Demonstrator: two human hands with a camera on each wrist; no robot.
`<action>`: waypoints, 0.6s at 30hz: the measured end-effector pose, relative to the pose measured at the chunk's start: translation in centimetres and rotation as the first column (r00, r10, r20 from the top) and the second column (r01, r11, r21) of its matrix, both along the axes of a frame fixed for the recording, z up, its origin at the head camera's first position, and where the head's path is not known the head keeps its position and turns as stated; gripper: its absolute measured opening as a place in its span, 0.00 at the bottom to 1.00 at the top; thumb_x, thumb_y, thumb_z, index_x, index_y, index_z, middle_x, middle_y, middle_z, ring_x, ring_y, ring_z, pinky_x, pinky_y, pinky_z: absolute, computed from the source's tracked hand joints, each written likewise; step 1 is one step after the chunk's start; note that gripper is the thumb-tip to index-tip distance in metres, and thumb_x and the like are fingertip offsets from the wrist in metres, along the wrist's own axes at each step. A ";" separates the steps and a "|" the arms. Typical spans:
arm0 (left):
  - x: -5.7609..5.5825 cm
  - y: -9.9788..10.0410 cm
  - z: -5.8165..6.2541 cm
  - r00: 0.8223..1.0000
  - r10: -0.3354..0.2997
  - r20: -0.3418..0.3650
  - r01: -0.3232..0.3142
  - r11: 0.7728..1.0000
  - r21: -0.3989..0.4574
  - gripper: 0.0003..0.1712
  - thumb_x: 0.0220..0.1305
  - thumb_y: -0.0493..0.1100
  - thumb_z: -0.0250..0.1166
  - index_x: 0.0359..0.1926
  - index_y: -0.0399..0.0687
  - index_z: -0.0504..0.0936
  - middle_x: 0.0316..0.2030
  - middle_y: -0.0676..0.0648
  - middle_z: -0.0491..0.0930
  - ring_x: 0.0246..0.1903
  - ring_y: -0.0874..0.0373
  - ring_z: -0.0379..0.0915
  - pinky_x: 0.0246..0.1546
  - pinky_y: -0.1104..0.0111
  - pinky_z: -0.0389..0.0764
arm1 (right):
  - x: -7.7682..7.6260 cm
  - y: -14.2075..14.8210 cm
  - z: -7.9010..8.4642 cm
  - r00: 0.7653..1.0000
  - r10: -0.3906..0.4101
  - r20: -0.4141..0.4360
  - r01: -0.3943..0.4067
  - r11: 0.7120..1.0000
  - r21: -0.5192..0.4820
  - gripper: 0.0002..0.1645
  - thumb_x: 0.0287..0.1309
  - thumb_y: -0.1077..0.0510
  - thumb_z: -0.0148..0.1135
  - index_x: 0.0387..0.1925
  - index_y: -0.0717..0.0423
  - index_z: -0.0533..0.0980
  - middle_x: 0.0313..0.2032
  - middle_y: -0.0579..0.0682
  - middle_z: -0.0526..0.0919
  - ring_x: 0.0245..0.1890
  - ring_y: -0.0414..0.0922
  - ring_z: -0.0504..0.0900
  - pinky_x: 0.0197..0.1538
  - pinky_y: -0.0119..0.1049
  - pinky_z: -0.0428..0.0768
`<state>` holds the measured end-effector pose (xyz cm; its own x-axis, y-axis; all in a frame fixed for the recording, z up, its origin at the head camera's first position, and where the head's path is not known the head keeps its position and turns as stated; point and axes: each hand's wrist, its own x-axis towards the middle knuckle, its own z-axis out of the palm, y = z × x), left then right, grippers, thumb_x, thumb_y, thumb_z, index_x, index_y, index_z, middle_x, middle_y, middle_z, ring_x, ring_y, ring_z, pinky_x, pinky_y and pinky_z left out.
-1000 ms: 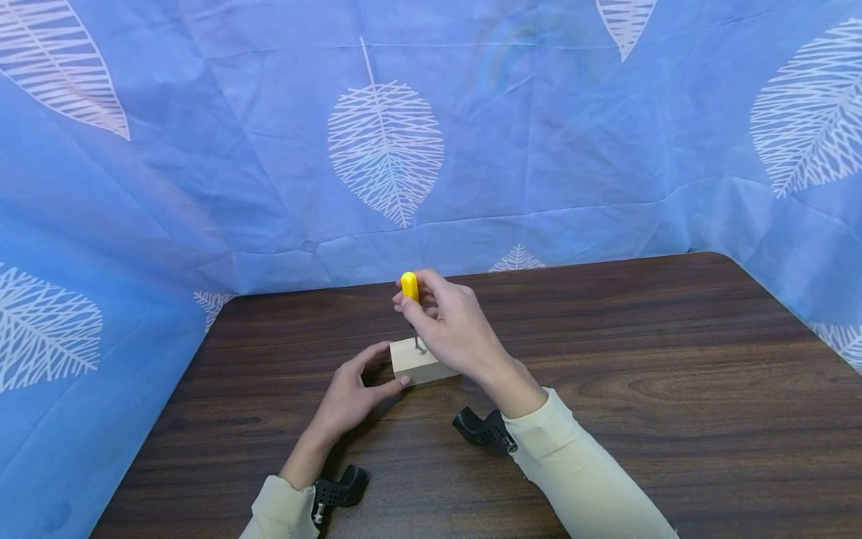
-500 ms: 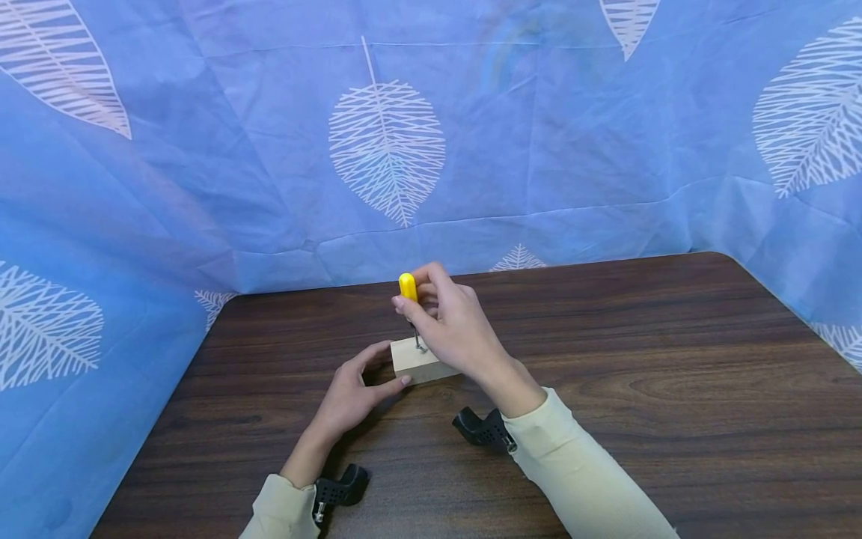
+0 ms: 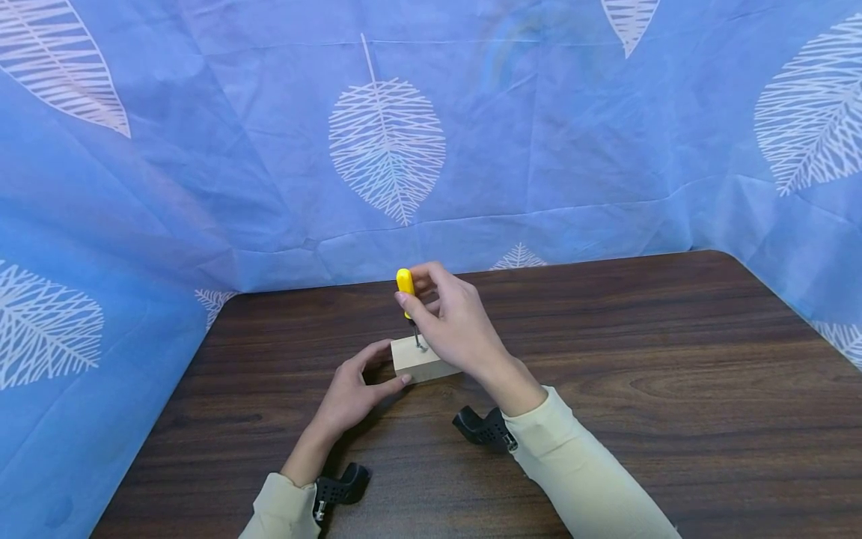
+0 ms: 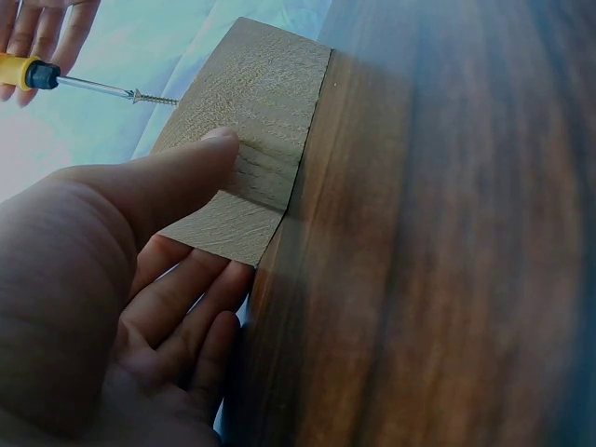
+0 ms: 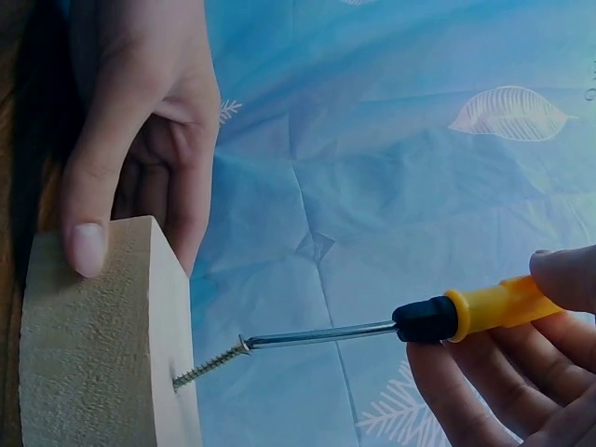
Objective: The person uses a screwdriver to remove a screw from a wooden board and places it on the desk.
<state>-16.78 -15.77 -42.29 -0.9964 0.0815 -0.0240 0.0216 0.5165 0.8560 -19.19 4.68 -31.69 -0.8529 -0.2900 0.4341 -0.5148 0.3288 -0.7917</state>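
A pale wooden block (image 3: 420,365) lies on the dark table. My left hand (image 3: 353,393) grips its left end, thumb on the near side and fingers behind. In the right wrist view a threaded screw (image 5: 212,365) stands out of the block's top face, slightly tilted, with much of its thread showing. The screwdriver (image 5: 484,312) has a yellow handle, a black collar and a metal shaft, and its tip meets the screw head. My right hand (image 3: 458,322) pinches the handle between thumb and fingers above the block. In the head view this hand covers the block's right end.
The brown wood-grain table (image 3: 640,374) extends to both sides of the block. Behind and to the left hangs a blue cloth (image 3: 269,150) with white leaf prints. Black wrist mounts (image 3: 481,428) sit under both pale sleeves (image 3: 579,464).
The screwdriver's handle has tipped slightly to the left and my right fingers have shifted on it. My left hand and the block stay in place.
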 end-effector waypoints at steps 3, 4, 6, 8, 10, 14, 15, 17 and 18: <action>0.0 0.0 0.0 1.000 0.003 0.002 -0.003 1.000 -0.003 0.37 0.67 0.49 0.78 0.75 0.56 0.77 0.69 0.45 0.82 0.72 0.43 0.74 0.75 0.37 0.69 | 0.0 0.0 0.0 1.000 -0.004 0.000 0.004 1.000 -0.008 0.16 0.77 0.54 0.64 0.60 0.55 0.78 0.48 0.51 0.87 0.43 0.43 0.89 0.49 0.36 0.90; 0.0 0.1 0.0 1.000 0.004 0.003 -0.004 1.000 -0.005 0.37 0.67 0.49 0.78 0.75 0.55 0.77 0.69 0.45 0.82 0.72 0.43 0.74 0.74 0.37 0.69 | 0.0 0.0 0.0 1.000 -0.006 -0.002 0.006 1.000 -0.011 0.16 0.77 0.55 0.64 0.60 0.55 0.78 0.48 0.51 0.87 0.43 0.43 0.89 0.49 0.36 0.90; 0.0 0.1 0.0 1.000 0.006 0.005 -0.006 1.000 -0.007 0.38 0.67 0.49 0.78 0.75 0.55 0.77 0.69 0.45 0.82 0.72 0.43 0.74 0.74 0.37 0.70 | 0.1 0.0 0.0 1.000 -0.004 -0.007 0.004 1.000 -0.015 0.15 0.77 0.56 0.64 0.60 0.55 0.78 0.48 0.51 0.88 0.43 0.44 0.89 0.49 0.36 0.90; 0.1 0.1 0.0 1.000 0.007 0.006 -0.007 1.000 -0.009 0.38 0.67 0.49 0.78 0.75 0.55 0.76 0.69 0.45 0.82 0.72 0.42 0.74 0.74 0.37 0.70 | 0.1 0.0 0.0 1.000 -0.002 -0.011 0.002 1.000 -0.017 0.15 0.77 0.57 0.63 0.60 0.56 0.78 0.47 0.51 0.88 0.42 0.44 0.90 0.48 0.35 0.90; 0.1 0.1 0.1 1.000 0.009 0.008 -0.009 1.000 -0.008 0.38 0.67 0.50 0.78 0.75 0.56 0.76 0.69 0.45 0.82 0.73 0.42 0.73 0.74 0.36 0.69 | 0.1 0.0 0.0 1.000 0.002 -0.016 -0.002 1.000 -0.018 0.16 0.77 0.57 0.62 0.60 0.57 0.78 0.47 0.51 0.88 0.42 0.44 0.90 0.48 0.35 0.90; 0.1 0.1 0.0 1.000 0.013 0.013 -0.012 1.000 -0.008 0.37 0.68 0.50 0.78 0.75 0.57 0.77 0.69 0.46 0.82 0.73 0.43 0.73 0.74 0.36 0.69 | 0.1 0.1 -0.1 1.000 0.006 -0.027 -0.006 1.000 -0.012 0.16 0.75 0.58 0.61 0.59 0.59 0.77 0.46 0.51 0.87 0.41 0.43 0.88 0.48 0.35 0.89; 0.1 0.1 0.0 1.000 0.013 0.013 -0.013 1.000 -0.009 0.37 0.68 0.50 0.78 0.75 0.57 0.77 0.69 0.46 0.82 0.73 0.43 0.74 0.74 0.36 0.69 | 0.1 0.1 -0.1 1.000 0.006 -0.031 -0.006 1.000 -0.009 0.16 0.75 0.58 0.60 0.59 0.58 0.77 0.46 0.51 0.87 0.41 0.43 0.88 0.48 0.35 0.89; 0.1 0.1 0.0 1.000 0.015 0.014 -0.015 1.000 -0.008 0.37 0.68 0.50 0.78 0.75 0.57 0.77 0.69 0.46 0.82 0.72 0.43 0.74 0.74 0.36 0.69 | 0.1 0.1 -0.2 0.999 0.008 -0.038 -0.008 1.000 -0.006 0.14 0.75 0.59 0.60 0.58 0.57 0.76 0.45 0.52 0.87 0.41 0.43 0.87 0.49 0.36 0.89; 0.1 0.1 0.0 1.000 0.015 0.015 -0.015 1.000 -0.006 0.37 0.68 0.50 0.78 0.75 0.57 0.77 0.69 0.46 0.82 0.72 0.43 0.74 0.74 0.36 0.69 | 0.1 0.1 -0.2 0.999 0.011 -0.042 -0.011 1.000 -0.006 0.13 0.75 0.59 0.60 0.57 0.57 0.76 0.45 0.53 0.88 0.41 0.43 0.86 0.49 0.36 0.89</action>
<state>-16.67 -15.63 -42.31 -0.9970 0.0666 -0.0394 0.0012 0.5219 0.8530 -19.12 4.80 -31.90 -0.8306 -0.2962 0.4716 -0.5513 0.3184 -0.7711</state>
